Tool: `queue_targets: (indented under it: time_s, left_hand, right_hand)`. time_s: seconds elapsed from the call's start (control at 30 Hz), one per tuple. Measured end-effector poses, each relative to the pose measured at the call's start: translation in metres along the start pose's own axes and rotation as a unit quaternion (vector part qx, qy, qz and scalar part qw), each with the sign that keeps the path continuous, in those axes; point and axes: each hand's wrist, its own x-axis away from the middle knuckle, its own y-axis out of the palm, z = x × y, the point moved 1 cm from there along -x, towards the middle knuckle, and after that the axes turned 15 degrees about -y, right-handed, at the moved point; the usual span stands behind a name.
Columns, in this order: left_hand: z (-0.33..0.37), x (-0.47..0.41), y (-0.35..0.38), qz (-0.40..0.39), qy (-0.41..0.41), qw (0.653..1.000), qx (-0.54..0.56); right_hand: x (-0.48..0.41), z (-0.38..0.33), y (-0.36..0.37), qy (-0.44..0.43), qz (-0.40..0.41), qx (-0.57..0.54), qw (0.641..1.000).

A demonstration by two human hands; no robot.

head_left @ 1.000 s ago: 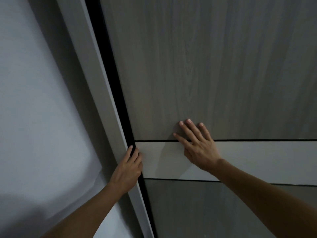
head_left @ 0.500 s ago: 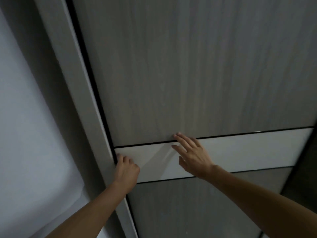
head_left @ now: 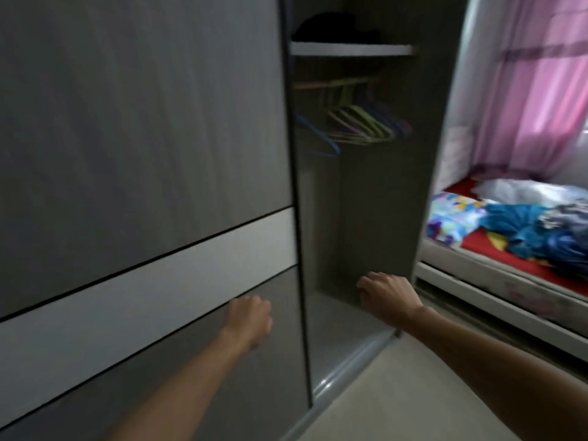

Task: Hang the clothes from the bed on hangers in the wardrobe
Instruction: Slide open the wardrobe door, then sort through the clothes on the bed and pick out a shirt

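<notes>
The wardrobe's sliding door [head_left: 143,154], grey wood with a white band, stands to the left, and the right compartment is open. Inside, several coloured empty hangers [head_left: 362,125] hang on a rail [head_left: 331,84] under a white shelf [head_left: 350,49]. At the right, a heap of blue and patterned clothes [head_left: 525,227] lies on the bed [head_left: 477,268]. My left hand [head_left: 249,319] is against the door near its right edge, fingers bent and holding nothing. My right hand [head_left: 385,294] hovers in front of the open compartment with loosely curled, empty fingers.
Something dark [head_left: 334,28] sits on the top shelf. A metal door track [head_left: 350,361] runs along the wardrobe's base, next to the pale floor [head_left: 413,393]. Pink curtains [head_left: 534,90] hang behind the bed. The bed frame stands close to the wardrobe's right side.
The door has slid left under both hands and uncovered the right compartment. My view has swung right, and the hangers and bed are now in sight. My right hand has come off the door.
</notes>
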Motion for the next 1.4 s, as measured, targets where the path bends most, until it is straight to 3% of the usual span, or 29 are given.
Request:
queue_targets:
  time_s: [0.2, 0.4, 0.7, 1.03, 1.4]
  left_hand:
    - [0.177, -0.047, -0.026, 0.009, 0.071, 0.996, 0.059]
    - [0.309, -0.094, -0.046, 0.012, 0.175, 0.981, 0.087]
    - [0.500, -0.225, -0.058, 0.000, 0.286, 0.953, 0.102]
    - [0.717, -0.323, -0.112, 0.022, 0.420, 0.902, 0.099]
    - [0.981, -0.421, -0.145, 0.006, 0.470, 0.876, 0.106]
  right_hand:
    - [0.113, 0.140, -0.006, 0.101, -0.039, 0.023, 0.994]
    - [0.180, 0.241, 0.011, 0.197, -0.055, 0.027, 0.979]
    - [0.212, 0.408, 0.061, 0.337, -0.092, 0.023, 0.937]
    - [0.258, 0.572, 0.055, 0.472, -0.088, 0.035, 0.876]
    - [0.332, 0.821, 0.100, 0.535, -0.114, 0.017, 0.837]
